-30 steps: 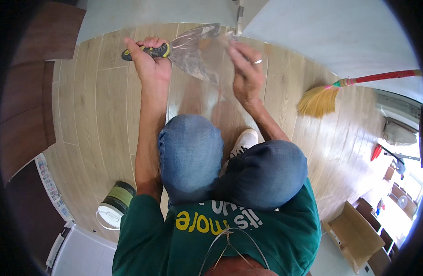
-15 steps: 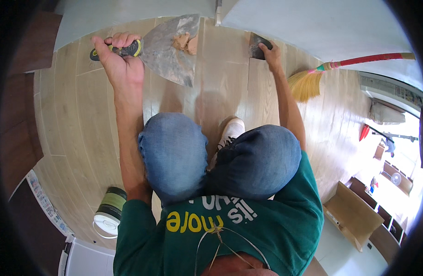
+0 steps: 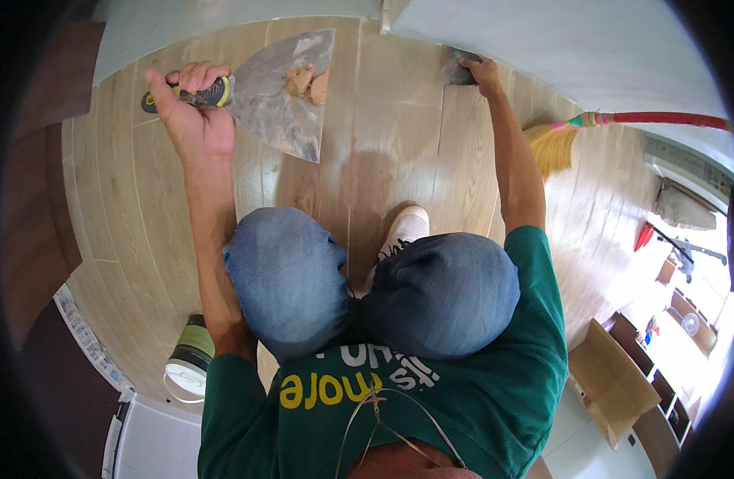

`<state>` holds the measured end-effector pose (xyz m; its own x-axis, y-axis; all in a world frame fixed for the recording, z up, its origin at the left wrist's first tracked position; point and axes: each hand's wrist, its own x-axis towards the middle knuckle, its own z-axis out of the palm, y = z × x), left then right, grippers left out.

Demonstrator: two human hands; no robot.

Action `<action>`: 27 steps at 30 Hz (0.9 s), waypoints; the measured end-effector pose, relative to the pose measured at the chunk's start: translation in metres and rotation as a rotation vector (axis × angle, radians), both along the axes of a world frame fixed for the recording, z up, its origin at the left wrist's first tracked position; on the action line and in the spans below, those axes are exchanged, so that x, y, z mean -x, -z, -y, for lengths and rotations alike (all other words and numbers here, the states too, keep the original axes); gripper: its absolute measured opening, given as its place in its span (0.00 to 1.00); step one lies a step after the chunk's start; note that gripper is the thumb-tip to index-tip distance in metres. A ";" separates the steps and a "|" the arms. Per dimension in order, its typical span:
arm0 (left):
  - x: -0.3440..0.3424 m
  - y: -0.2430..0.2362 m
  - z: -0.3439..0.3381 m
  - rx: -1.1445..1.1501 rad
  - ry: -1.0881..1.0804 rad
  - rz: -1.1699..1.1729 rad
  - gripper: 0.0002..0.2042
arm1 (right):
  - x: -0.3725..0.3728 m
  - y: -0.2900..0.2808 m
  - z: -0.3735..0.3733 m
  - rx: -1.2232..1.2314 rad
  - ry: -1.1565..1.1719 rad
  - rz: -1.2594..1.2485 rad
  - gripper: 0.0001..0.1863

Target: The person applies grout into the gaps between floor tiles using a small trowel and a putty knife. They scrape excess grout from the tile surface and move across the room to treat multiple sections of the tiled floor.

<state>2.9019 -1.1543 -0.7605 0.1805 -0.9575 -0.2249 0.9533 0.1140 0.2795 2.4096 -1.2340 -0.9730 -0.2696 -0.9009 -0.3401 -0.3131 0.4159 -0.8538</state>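
Evidently your left hand (image 3: pixel 198 120) gripped the knife (image 3: pixel 265 100) by its handle, paste (image 3: pixel 301 81) resting on the blade; your right hand (image 3: pixel 487 76) pinched the scraper (image 3: pixel 456 69) near the wall (image 3: pixel 527 48), floor (image 3: pixel 395 120) contact unclear. Judged best: knife level, scraper pressed evenly. Yellow and white lettering crossed your shirt (image 3: pixel 483 395); the bucket (image 3: pixel 194 343) showed no legible label.

The left hand (image 3: pixel 201 124) hides part of the scraper handle (image 3: pixel 216 93) (its middle), and a knee (image 3: pixel 447 295) covers the white shoe's (image 3: pixel 409 224) heel.
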 end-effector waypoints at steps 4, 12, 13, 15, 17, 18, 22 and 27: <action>0.002 0.002 0.001 -0.010 0.018 -0.019 0.17 | 0.008 -0.010 -0.006 0.036 -0.035 -0.224 0.25; -0.003 0.014 0.006 0.030 0.061 -0.082 0.17 | -0.040 -0.086 -0.070 0.113 0.054 0.296 0.15; 0.000 0.016 0.007 0.043 0.066 -0.085 0.17 | -0.061 -0.103 -0.079 0.072 0.025 0.514 0.14; 0.010 0.012 0.007 0.041 0.053 -0.070 0.17 | -0.112 -0.146 -0.101 0.073 -0.009 0.776 0.13; 0.021 0.008 0.006 0.016 0.041 -0.037 0.17 | -0.149 -0.168 -0.118 0.095 -0.080 0.927 0.16; 0.024 0.005 0.006 -0.005 0.020 -0.007 0.17 | -0.162 -0.174 -0.121 0.089 -0.103 0.991 0.17; 0.028 0.001 0.003 0.016 0.032 -0.083 0.18 | -0.200 -0.196 -0.125 0.022 -0.173 1.154 0.18; 0.023 -0.003 -0.004 -0.007 -0.045 -0.023 0.17 | -0.228 -0.179 -0.127 -0.052 -0.175 1.049 0.18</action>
<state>2.8788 -1.1498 -0.7575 0.2180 -0.9470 -0.2359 0.9536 0.1552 0.2580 2.6371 -1.1066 -0.7945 0.3127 -0.8764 -0.3664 0.5099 0.4803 -0.7136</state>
